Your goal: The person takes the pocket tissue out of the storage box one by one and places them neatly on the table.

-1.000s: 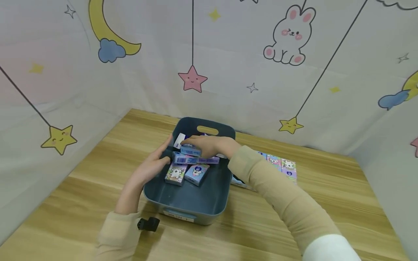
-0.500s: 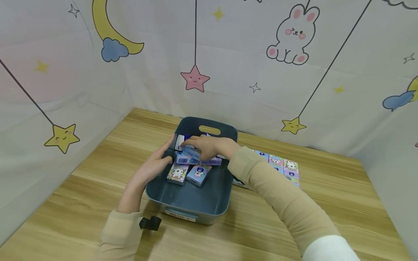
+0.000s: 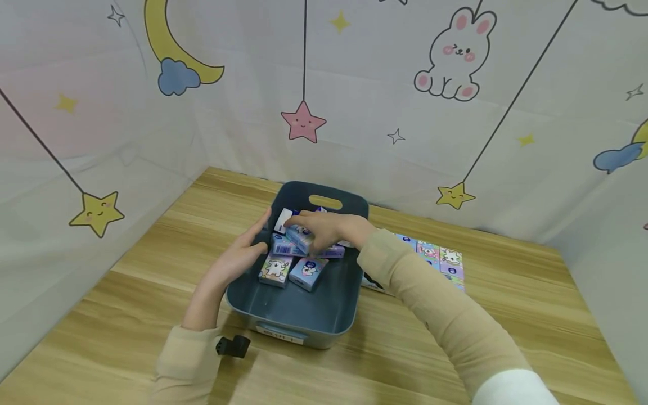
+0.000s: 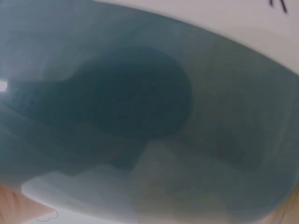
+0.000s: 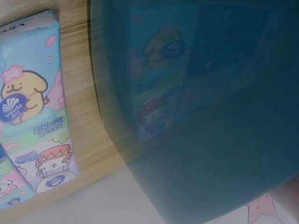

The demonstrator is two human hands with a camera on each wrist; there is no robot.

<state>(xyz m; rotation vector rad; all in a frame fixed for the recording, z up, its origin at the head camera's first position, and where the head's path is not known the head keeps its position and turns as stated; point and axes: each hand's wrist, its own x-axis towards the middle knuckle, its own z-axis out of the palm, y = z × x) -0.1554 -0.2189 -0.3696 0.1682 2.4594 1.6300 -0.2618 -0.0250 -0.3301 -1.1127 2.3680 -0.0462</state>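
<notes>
A dark teal storage bin (image 3: 298, 306) stands on the wooden table with several small printed tissue packs inside. My right hand (image 3: 329, 229) reaches over its right side and pinches a blue tissue pack (image 3: 300, 239), tilted above the others. Below lie a pack with a white cartoon dog (image 3: 275, 270), a blue pack (image 3: 307, 273) and a pack with a barcode (image 3: 286, 246). At the bin's left rim my left hand (image 3: 235, 259) holds on, thumb inside and other fingers along the outside, partly hidden. The teal bin wall (image 4: 135, 93) fills most of the left wrist view.
Right of the bin lies a block of printed Vinda tissue packs (image 3: 440, 259), partly behind the right sleeve; these packs (image 5: 32, 107) show closely in the right wrist view. A white cartoon-printed cloth (image 3: 354, 157) hangs behind the wooden table (image 3: 430, 360).
The blue tissue pack in my right hand has turned and tilted. The white-ended pack beside my right fingertips has shifted and leans more. My left hand stays at the bin's rim.
</notes>
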